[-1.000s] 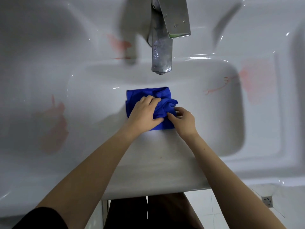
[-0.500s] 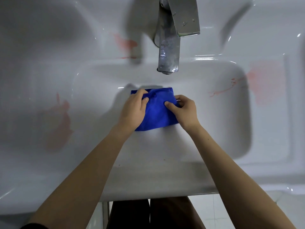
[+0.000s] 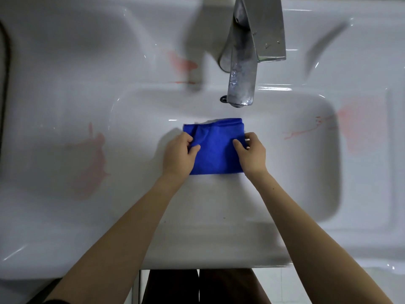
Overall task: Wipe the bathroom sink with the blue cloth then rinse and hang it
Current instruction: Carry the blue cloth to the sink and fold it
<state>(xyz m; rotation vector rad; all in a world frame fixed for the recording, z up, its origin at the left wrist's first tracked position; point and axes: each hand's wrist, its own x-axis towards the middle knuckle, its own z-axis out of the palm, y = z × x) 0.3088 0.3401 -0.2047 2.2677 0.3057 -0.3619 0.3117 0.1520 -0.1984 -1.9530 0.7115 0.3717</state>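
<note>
Pinches the blue cloth (image 3: 217, 154) at its left edge with the left hand (image 3: 178, 156), grips the right edge with the right hand (image 3: 254, 156), thumb seemingly on top; holds it folded in the sink (image 3: 295, 183), below the faucet (image 3: 241, 84).

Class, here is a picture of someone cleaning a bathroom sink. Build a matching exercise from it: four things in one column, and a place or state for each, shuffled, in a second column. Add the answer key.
Things
1. blue cloth
2. faucet
3. left hand
4. pink stain

Place or state
A. smeared on the left ledge of the sink
B. grips the cloth's left edge
C. folded, down in the sink
D. metal, spout reaching over the sink

Pairs: 1-C, 2-D, 3-B, 4-A
</note>
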